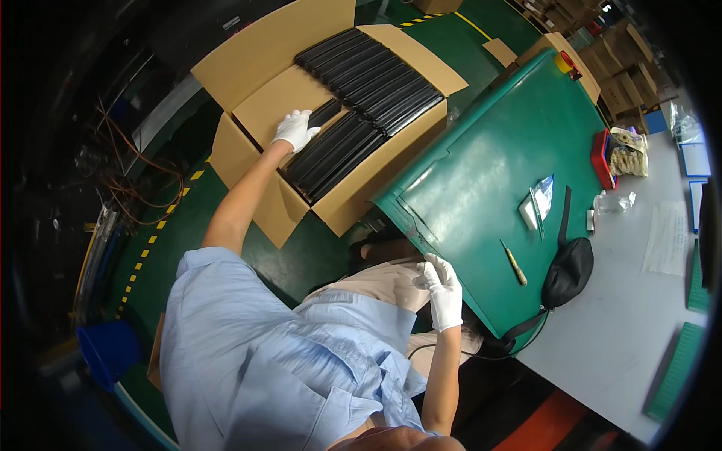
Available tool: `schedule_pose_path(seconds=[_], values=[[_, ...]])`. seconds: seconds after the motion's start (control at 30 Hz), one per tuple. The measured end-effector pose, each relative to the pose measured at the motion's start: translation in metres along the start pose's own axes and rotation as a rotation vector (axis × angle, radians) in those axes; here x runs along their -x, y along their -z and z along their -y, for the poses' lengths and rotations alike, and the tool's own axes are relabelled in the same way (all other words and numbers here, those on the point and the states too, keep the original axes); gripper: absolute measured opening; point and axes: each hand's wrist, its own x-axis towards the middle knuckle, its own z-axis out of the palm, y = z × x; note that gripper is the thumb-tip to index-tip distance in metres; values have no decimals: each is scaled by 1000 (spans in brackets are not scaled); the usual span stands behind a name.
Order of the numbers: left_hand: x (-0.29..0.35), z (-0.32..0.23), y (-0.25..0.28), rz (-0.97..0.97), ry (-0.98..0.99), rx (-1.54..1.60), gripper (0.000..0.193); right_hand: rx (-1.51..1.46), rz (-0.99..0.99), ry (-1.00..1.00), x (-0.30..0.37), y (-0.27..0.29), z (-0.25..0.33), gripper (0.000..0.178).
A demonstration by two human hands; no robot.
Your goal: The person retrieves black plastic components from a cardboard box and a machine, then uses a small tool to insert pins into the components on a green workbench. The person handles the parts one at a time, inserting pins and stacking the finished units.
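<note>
My left hand [295, 132], in a white glove, reaches into an open cardboard box [274, 98]. Its fingers are closed around the end of a long black part [325, 113]. Beside that part, rows of similar black strip-like parts [338, 154] lie packed side by side. My right hand [444, 292], also gloved in white, hovers over my lap by the near edge of the green-topped table [481, 173]. Its fingers are loosely bent, the thumb apart from them, and nothing shows between them.
On the green mat lie a yellow-handled pointed tool [514, 263], a clear bag [537, 203] with tweezers, and a black pouch [568, 272] with a strap. A red tray [604, 159] stands farther right. A blue bin [109, 349] is on the floor at left.
</note>
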Motion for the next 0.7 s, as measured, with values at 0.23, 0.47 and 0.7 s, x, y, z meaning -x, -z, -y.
schedule_pose_path(seconds=[0.23,0.47,0.7], values=[[7,-22,-15,-10,-21,92,69,-18,-44,-5,33,18,-12,35],[27,-48,7,37,-20,-77,93,-149,-544,139,154,84,-40,34],[41,-82,31,-144,-113,88,75,391,-1760,116,338,103,-40,40]])
